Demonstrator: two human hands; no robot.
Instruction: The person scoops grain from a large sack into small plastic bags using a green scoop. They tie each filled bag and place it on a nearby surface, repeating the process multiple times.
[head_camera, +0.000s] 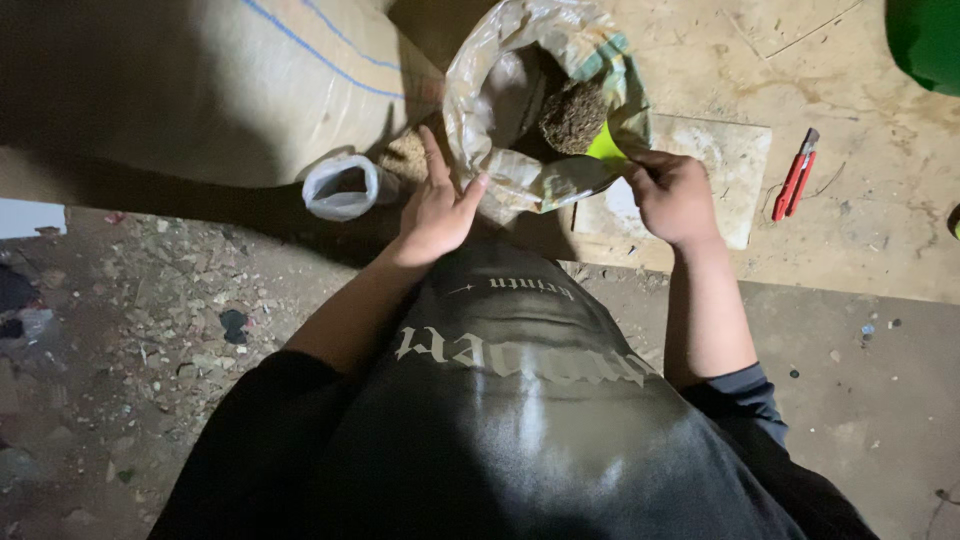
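A dim storeroom or rough work shed, lit only near the middle. The floor (880, 220) is bare, stained concrete, with loose chips and debris (150, 300) scattered at the left. A large woven sack (250, 90) with blue stripes stands on it, beside an open plastic-lined bag (510, 175) holding dark, coarse material. A small clear plastic bag (342, 187), a flat slab (735, 160) and a red utility knife (797, 175) lie on the ground.

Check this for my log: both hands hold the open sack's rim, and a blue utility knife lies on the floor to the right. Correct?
Not quite. In the head view the utility knife is red, not blue. The rest holds: left hand and right hand are on the open sack at its rim, and the knife lies right of them.
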